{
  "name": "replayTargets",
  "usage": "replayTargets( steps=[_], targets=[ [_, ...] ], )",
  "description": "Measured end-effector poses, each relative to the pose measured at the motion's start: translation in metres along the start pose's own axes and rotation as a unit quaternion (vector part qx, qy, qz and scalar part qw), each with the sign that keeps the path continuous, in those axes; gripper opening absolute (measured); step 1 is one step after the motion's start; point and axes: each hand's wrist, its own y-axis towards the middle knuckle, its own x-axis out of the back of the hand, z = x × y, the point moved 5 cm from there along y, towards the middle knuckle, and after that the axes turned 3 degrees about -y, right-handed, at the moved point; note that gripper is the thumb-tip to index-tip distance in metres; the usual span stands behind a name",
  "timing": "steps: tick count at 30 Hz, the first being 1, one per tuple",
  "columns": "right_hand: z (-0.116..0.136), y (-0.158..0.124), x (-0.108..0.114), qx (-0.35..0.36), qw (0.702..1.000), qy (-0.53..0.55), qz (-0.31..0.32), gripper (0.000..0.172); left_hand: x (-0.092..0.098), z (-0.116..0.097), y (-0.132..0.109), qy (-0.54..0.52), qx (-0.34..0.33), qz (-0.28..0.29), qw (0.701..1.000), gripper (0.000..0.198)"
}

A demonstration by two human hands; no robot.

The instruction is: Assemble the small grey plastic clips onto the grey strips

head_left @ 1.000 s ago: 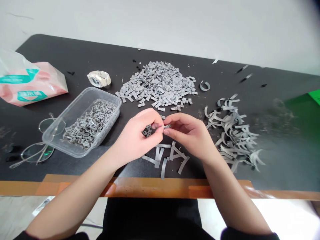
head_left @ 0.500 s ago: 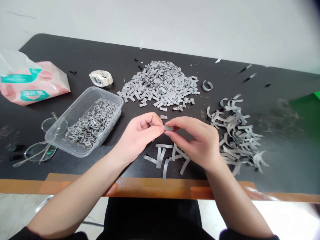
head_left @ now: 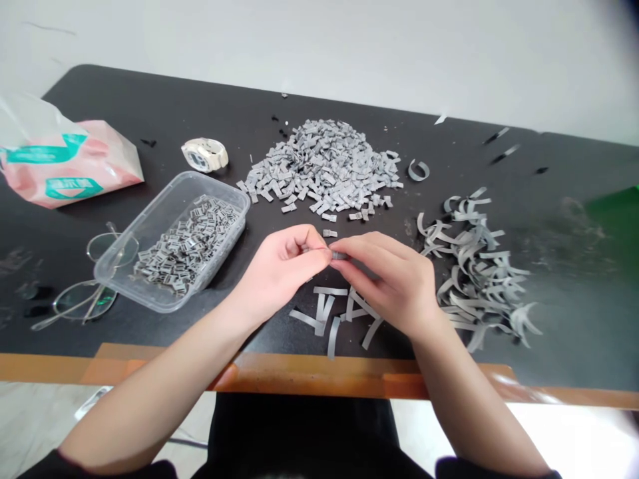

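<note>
While they meet near the middle of the black desk point(head_left: 150, 106), the left hand point(head_left: 279, 263) and right hand point(head_left: 389, 286) narrowly pinch a small grey piece point(head_left: 339, 255) between their fingertips, just above loose grey strips point(head_left: 324, 313). Toward the far edge lies a heap of cut grey pieces point(head_left: 324, 169); a clear plastic tub point(head_left: 219, 189) sits left, curled grey strips point(head_left: 474, 273) right.

The small grey pieces point(head_left: 319, 166) and curled strips point(head_left: 474, 279) look like matt, flexible plastic or rubber, their cut edges slightly rough. The tray point(head_left: 172, 193) is clear, smooth, glossy plastic. The bag point(head_left: 64, 166) is thin, shiny plastic film. The glasses point(head_left: 74, 303) have fine metal frames and glossy lenses. The tabletop point(head_left: 150, 113) is smooth matt black, scuffed with dust, and its orange edge point(head_left: 309, 376) has a glossy finish.
</note>
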Motion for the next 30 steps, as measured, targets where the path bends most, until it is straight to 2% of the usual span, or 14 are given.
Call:
replayTargets(
  steps=[9, 11, 13, 15, 18, 21, 23, 25, 30],
  targets=[
    [-0.002, -0.001, -0.002, 0.002, 0.999, -0.035, -0.034, 0.014, 0.007, -0.002, -0.001, 0.019, -0.017, -0.039, 0.999, 0.017],
    [-0.003, -0.001, -0.002, -0.025, 0.999, -0.01, -0.028, 0.014, 0.008, -0.004, -0.001, 0.02, -0.025, -0.036, 0.999, 0.017],
    [-0.01, -0.001, -0.002, -0.087, 0.995, 0.041, -0.008, 0.013, 0.008, -0.005, -0.001, 0.029, -0.026, -0.03, 0.999, 0.017],
    [-0.02, -0.003, -0.005, -0.174, 0.977, 0.121, 0.015, 0.015, 0.009, -0.006, 0.0, 0.048, -0.022, -0.024, 0.998, 0.016],
    [-0.034, -0.007, -0.013, -0.288, 0.917, 0.269, 0.053, 0.025, 0.008, -0.007, 0.001, 0.076, -0.02, -0.012, 0.997, 0.014],
    [-0.04, -0.008, -0.023, -0.328, 0.853, 0.39, 0.113, 0.023, 0.002, -0.009, 0.0, 0.089, -0.029, 0.025, 0.995, 0.014],
    [-0.039, -0.007, -0.027, -0.334, 0.822, 0.439, 0.141, 0.02, -0.001, -0.009, -0.001, 0.099, -0.037, 0.036, 0.994, 0.015],
    [-0.039, -0.008, -0.027, -0.347, 0.813, 0.446, 0.143, 0.017, -0.001, -0.01, 0.0, 0.12, -0.045, 0.023, 0.991, 0.017],
    [-0.043, -0.011, -0.02, -0.394, 0.842, 0.358, 0.085, 0.012, 0.004, -0.006, 0.004, 0.164, -0.026, 0.008, 0.986, 0.017]
  ],
)
